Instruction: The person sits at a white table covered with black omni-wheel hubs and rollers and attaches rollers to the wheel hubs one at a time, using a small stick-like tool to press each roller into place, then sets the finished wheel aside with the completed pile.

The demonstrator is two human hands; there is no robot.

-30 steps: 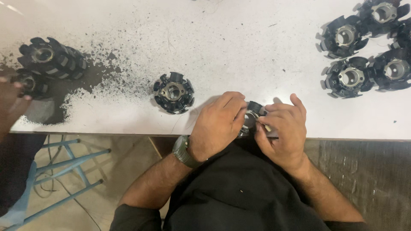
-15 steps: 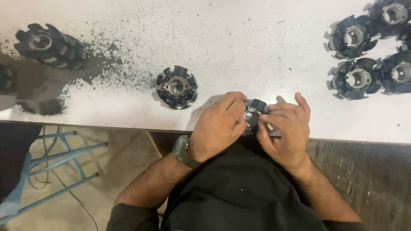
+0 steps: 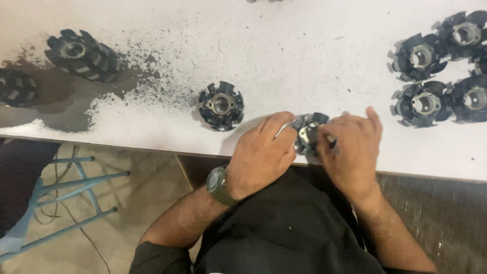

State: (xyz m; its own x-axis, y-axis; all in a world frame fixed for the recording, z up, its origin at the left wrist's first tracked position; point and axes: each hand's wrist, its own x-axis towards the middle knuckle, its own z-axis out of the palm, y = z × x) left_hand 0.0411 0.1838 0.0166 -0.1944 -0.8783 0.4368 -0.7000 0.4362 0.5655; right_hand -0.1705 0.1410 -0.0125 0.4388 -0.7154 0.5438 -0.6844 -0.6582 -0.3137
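Note:
Both my hands hold one black toothed metal part (image 3: 307, 131) with a silver centre at the near edge of the white table (image 3: 284, 45). My left hand (image 3: 261, 152), with a dark wristwatch on its wrist, grips the part's left side. My right hand (image 3: 351, 147) covers its right side, and a thin dark tool seems to lie under its fingers. A second part of the same kind (image 3: 221, 105) lies flat on the table just left of my left hand.
Several like parts (image 3: 425, 101) are grouped at the table's right end. A stack of them (image 3: 81, 54) lies on its side at the far left amid dark metal dust (image 3: 66, 101); another sits at the left edge (image 3: 15, 87). A blue stool frame (image 3: 61, 187) stands below.
My hands and the part stay at the table edge; the right fingers have shifted a little on it. A person's hand seen at the far left one second ago is gone.

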